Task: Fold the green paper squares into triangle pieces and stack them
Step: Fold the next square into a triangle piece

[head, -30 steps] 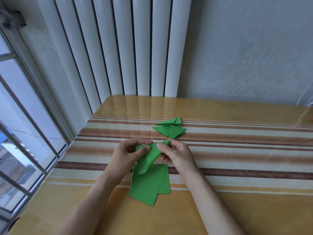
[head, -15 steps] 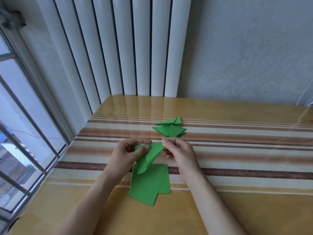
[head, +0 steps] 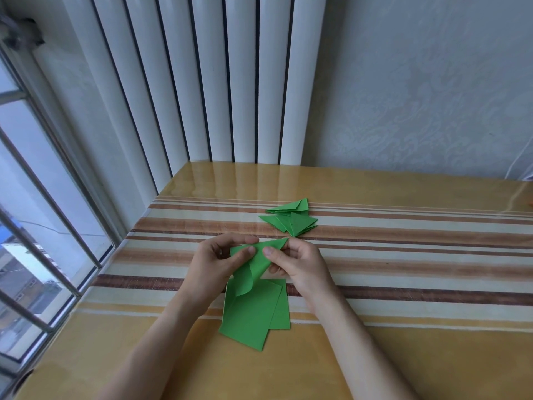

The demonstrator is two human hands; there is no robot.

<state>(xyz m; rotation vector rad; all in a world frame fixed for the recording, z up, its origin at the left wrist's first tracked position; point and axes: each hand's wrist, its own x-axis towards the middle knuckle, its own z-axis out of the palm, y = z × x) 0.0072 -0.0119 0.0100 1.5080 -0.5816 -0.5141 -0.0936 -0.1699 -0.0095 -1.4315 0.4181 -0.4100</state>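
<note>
Presently, the sheet under fold (head: 255, 265) was held clear of the desk (head: 403, 356) between both hands, raised above the flat squares (head: 253, 313) that lay just nearer the person than the grip. The left hand (head: 219, 264) pinched the sheet's upper left edge, thumb on top and fingers curled behind it. The right hand (head: 300, 264) pinched the sheet's right side, thumb pressed on the face and the forefinger reaching the far pointed corner. That corner projected past the right grip toward the finished triangles (head: 291, 219), which lay beyond both hands and slightly right of them, near but not touching the held sheet. The sheet's long axis ran from that far right corner down and back toward the left wrist, where its loose lower flap curled over and hung free above the flat squares. Judged from this, the fold was only part formed and no crease had yet been pressed. The relation governing the coming move was the gap between the two pinches: both sat close together at the far end of the sheet, leaving the curled end unsupported. The right hand was the nearer to the pile, and would be judged the likelier to carry a finished piece there.
</note>
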